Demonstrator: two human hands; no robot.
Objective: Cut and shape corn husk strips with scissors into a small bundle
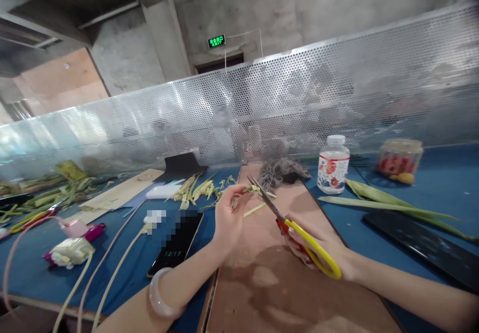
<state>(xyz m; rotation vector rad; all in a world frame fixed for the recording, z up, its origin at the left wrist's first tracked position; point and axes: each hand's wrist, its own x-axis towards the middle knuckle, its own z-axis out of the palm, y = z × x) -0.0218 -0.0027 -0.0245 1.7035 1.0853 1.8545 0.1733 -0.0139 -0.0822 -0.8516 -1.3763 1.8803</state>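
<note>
My left hand [230, 213] is closed in a pinch on a small woven green leaf piece [253, 188], held up over the brown board. A thin pale strip [254, 209] shows just below it. In my right hand [318, 245] is a pair of scissors [277, 210] with yellow and red handles. Its blades are parted and point up and left, close beside the leaf piece; I cannot tell whether they touch it. Behind both hands lies a heap of grey yarn [280, 173]. A pile of small leaf pieces [198, 189] rests left of my left hand.
A phone [175, 245] lies by my left forearm, with cables and a power adapter [71, 251] further left. To the right stand a white-capped bottle [334, 166] and a jar [399, 158], near long green leaves [396, 200] and a black phone [419, 243]. A perforated metal panel [299, 88] runs behind.
</note>
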